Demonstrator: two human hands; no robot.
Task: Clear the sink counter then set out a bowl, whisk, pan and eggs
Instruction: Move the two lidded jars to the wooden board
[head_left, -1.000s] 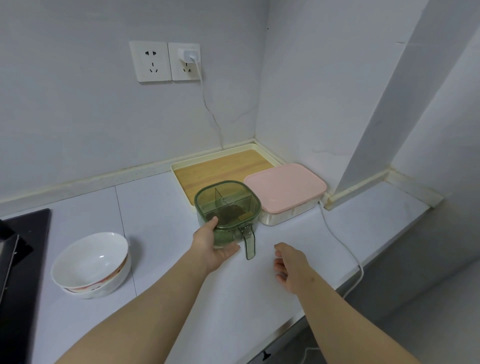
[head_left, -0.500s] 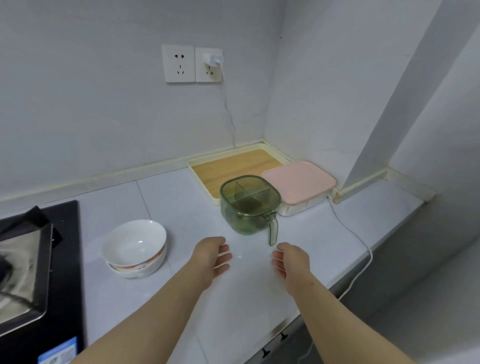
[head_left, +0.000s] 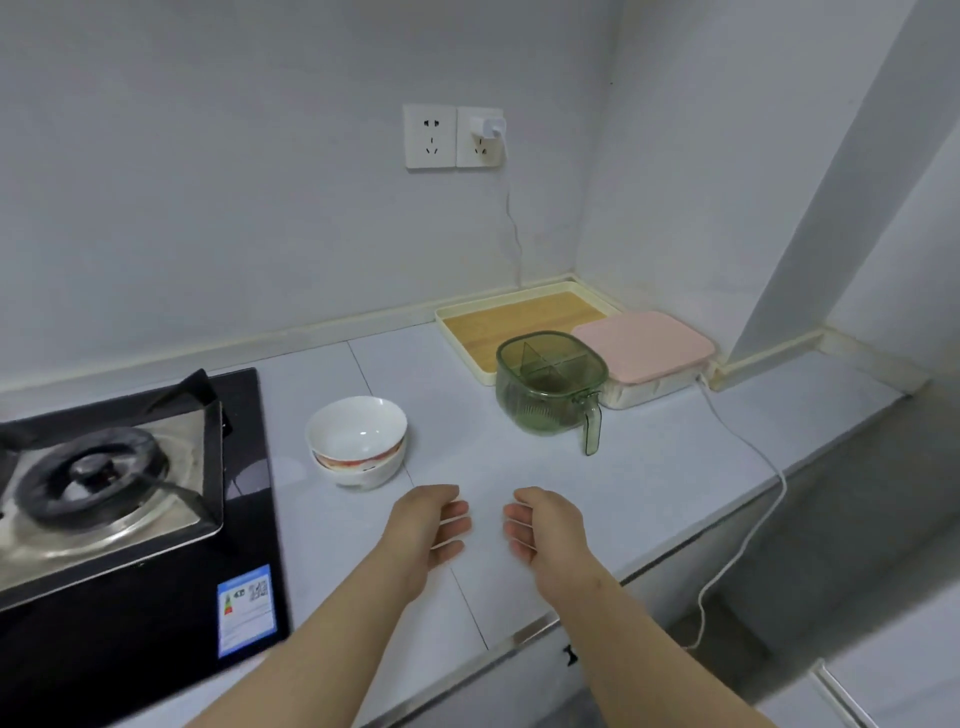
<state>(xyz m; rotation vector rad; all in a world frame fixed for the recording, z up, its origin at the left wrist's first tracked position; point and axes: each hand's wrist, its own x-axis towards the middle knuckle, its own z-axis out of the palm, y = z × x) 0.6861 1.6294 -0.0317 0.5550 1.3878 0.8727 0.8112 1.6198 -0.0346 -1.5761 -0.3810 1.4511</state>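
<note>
- Beside the black glass hob (head_left: 156, 623) sits the white ceramic bowl (head_left: 356, 436), seemingly stacked in a second, on our pale counter (head_left: 649, 467).
- Our left hand (head_left: 428, 527) and right hand (head_left: 548, 527) hover near it, fingers loosely curled, holding nothing.
- Reaching right, we could snag the green translucent tub (head_left: 545, 395) by its handle, or the white charger cable (head_left: 782, 486), and tip it.

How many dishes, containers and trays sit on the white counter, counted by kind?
Bowls: 2, stacked
Green container with a handle: 1
Pink-lidded box: 1
Tray: 1
Total: 5
</note>
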